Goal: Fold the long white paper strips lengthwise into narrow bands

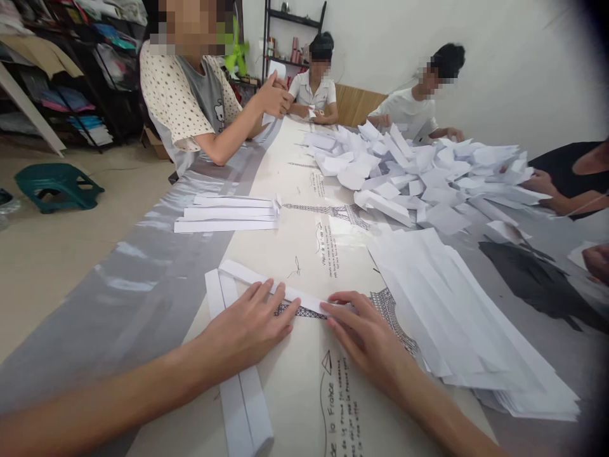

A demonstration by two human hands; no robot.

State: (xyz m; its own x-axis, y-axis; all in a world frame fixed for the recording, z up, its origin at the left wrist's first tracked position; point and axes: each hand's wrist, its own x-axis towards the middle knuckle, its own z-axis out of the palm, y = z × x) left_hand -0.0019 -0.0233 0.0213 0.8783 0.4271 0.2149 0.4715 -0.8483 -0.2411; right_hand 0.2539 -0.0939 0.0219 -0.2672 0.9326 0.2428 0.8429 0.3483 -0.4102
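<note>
A narrow folded paper strip (243,273) lies slantwise on the table in front of me. My left hand (259,317) rests flat on it, fingers stretched and slightly spread along its lower edge. At the strip's right end, the fingertips of my right hand (364,330) touch the paper, with the fingers extended and apart. Under my left wrist runs a longer creased paper strip (250,403), its upper end meeting the narrow strip's left end. Right of my right hand is a stack of white paper sheets (457,317).
Several folded strips (228,214) lie farther up the table (157,266). A big heap of folded papers (404,165) covers the far right side, near a black sheet (533,279). Several people sit around; one person's hands (275,95) hold paper. A green stool (57,184) stands left.
</note>
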